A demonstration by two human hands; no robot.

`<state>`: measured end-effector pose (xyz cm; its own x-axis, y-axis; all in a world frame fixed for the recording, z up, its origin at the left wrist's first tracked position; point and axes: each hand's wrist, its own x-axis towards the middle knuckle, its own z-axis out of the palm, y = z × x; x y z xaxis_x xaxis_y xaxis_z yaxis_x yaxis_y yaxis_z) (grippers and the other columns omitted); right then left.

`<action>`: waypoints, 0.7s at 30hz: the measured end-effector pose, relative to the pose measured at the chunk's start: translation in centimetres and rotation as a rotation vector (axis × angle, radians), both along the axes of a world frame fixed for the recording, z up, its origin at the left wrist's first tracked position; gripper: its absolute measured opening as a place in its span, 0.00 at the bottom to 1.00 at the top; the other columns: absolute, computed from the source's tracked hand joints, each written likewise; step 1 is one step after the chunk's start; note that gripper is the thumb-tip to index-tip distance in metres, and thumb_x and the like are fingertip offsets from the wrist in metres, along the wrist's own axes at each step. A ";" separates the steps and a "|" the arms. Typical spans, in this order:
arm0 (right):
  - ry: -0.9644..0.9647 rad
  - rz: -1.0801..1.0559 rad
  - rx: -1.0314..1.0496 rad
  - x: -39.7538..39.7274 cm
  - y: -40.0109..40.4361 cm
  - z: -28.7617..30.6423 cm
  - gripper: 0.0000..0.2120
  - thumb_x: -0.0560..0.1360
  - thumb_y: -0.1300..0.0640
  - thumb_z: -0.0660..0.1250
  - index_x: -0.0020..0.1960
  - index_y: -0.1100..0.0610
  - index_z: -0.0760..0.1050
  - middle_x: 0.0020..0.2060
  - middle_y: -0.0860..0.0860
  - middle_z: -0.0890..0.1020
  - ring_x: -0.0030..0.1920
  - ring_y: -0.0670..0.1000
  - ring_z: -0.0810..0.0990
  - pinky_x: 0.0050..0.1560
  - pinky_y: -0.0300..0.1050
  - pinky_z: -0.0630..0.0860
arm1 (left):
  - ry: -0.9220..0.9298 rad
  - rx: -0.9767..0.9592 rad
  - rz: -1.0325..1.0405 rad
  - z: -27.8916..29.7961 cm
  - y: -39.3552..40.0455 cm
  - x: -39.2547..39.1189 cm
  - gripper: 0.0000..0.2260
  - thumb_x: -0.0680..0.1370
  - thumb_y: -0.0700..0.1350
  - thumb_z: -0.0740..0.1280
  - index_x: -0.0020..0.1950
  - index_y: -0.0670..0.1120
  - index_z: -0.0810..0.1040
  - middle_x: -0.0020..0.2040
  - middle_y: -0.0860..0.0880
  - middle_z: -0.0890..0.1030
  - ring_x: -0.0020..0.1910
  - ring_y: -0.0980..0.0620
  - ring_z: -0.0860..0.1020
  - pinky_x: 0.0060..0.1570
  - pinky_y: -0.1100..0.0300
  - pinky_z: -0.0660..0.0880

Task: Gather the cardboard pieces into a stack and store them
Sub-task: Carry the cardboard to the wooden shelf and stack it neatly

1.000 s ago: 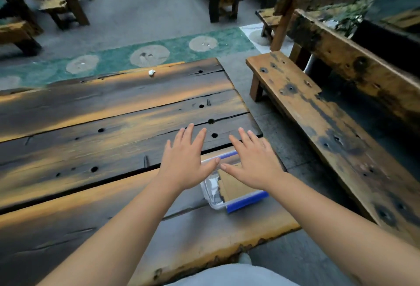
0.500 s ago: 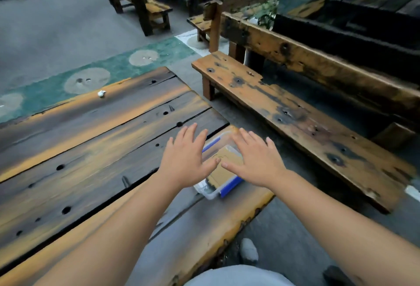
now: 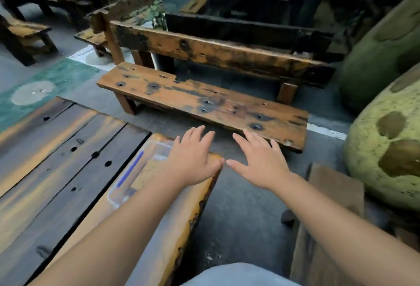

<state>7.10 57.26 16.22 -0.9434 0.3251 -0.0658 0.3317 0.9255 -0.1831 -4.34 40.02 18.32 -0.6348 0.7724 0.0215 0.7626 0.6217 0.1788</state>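
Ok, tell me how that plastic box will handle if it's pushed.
The box is thin clear plastic, so probably light and slides easily. It sits near the table edge, so a push that way might drop it. It's low and flat, so unlikely to tip.

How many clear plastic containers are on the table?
1: the clear container with a blue strip sits near the table edge, partly hidden under the left hand.

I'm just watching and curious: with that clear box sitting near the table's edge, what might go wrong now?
The clear plastic box with a blue strip lies by the wooden table's rough edge, so a nudge from the left hand might tip it off. The right hand hovers past the edge, holding nothing.
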 end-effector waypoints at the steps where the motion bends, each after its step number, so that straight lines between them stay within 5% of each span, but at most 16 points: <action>1: -0.003 -0.036 0.000 0.9 1.3 -0.1 0.41 0.69 0.24 0.44 0.78 0.41 0.49 0.80 0.48 0.53 0.78 0.52 0.53 0.74 0.64 0.52 | 0.009 -0.010 -0.025 -0.1 1.6 0.4 0.36 0.73 0.68 0.56 0.76 0.52 0.58 0.78 0.45 0.58 0.77 0.44 0.55 0.71 0.39 0.59; 21: 0.046 -0.864 -0.059 28.0 18.2 -0.6 0.42 0.70 0.24 0.48 0.78 0.43 0.51 0.80 0.48 0.53 0.78 0.52 0.54 0.73 0.64 0.53 | 0.065 -0.033 -0.819 -0.1 31.6 18.8 0.37 0.71 0.70 0.53 0.75 0.52 0.60 0.77 0.45 0.61 0.76 0.43 0.59 0.69 0.39 0.63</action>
